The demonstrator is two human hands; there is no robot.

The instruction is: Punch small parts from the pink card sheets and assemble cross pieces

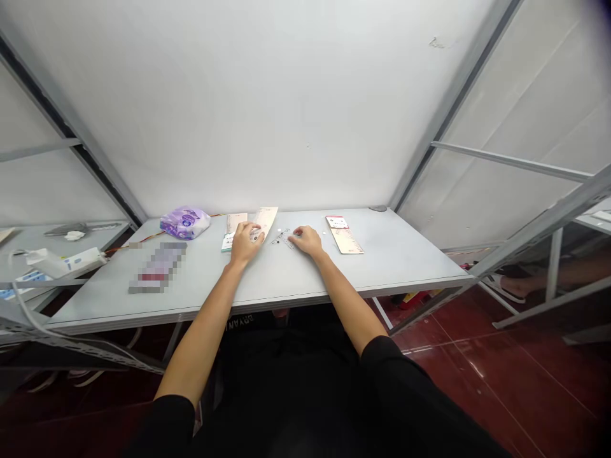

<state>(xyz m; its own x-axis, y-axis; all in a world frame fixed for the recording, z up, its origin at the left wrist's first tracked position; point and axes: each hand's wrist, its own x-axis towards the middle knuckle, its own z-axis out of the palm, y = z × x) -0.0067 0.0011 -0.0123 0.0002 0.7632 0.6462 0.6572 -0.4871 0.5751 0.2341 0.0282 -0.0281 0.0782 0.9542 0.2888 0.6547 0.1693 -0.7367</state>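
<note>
My left hand (pixel 244 244) curves over the lower end of a long cream paper card (pixel 267 219), with thumb and fingers on it. Under and beside that hand lies another card (pixel 236 221), cream at the top with a white and green lower end. My right hand (pixel 308 240) has its thumb and fingertips pinched together at a small clear sheet with dark marks (pixel 282 238), between the two hands. What exactly the fingertips hold is too small to see. To the right of my right hand is a cream card with a red and white top (pixel 344 235).
A purple plastic pack (pixel 185 222) sits at the back left of the grey table (pixel 405 254). A blurred-out flat object (pixel 158 267) lies nearer the left front. A white power strip (pixel 86 259) is on the adjoining left table. Metal posts and a white wall enclose the table.
</note>
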